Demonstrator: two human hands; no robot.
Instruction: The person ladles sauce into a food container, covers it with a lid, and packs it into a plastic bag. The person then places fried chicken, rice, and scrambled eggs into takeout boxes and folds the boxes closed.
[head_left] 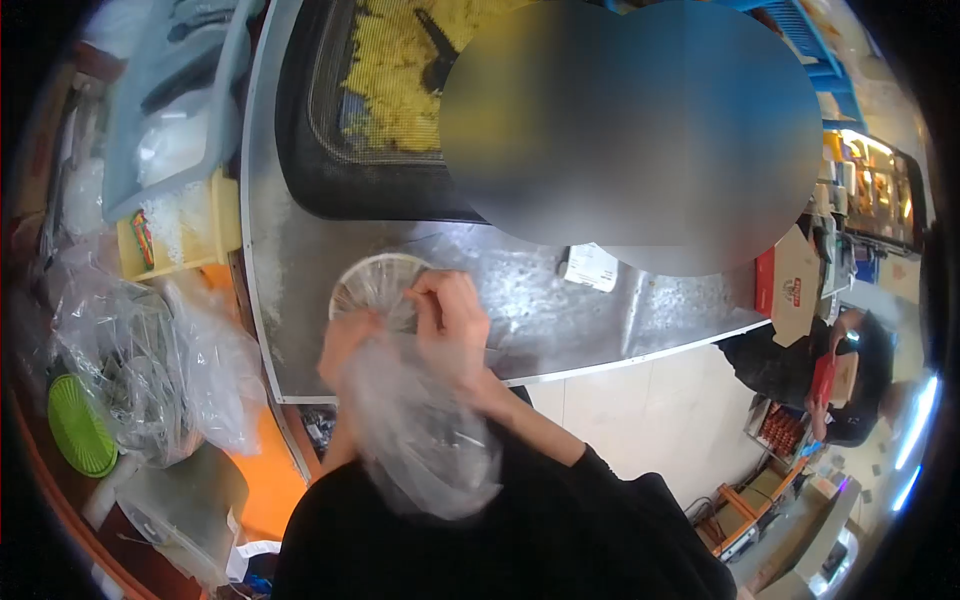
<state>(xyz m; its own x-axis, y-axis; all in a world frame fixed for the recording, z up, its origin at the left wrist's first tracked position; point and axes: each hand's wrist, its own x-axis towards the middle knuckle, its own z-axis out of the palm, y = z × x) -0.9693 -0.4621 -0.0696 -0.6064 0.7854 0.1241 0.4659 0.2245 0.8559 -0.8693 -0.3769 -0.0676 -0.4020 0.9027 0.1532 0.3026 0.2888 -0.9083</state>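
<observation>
A round container with a pale rim (378, 264) stands on the metal counter, and what looks like clear plastic shows creased over its top. At the container's near left edge, my left hand (347, 345) is closed, its fingers partly smeared by motion. On the right side, my right hand (452, 318) is closed in a pinch by the rim. From between both hands a clear plastic bag (425, 435) hangs puffed out toward my black top. The exact grip of each finger on the plastic is partly hidden.
A white paper slip (591, 268) lies on the metal counter (690, 312). Behind is a black-framed tray of yellow food (390, 90). Plastic bags (130, 350) and a yellow bin (190, 240) crowd the left. Far right, a person (850, 380) holds a red box. A blurred patch covers the upper middle.
</observation>
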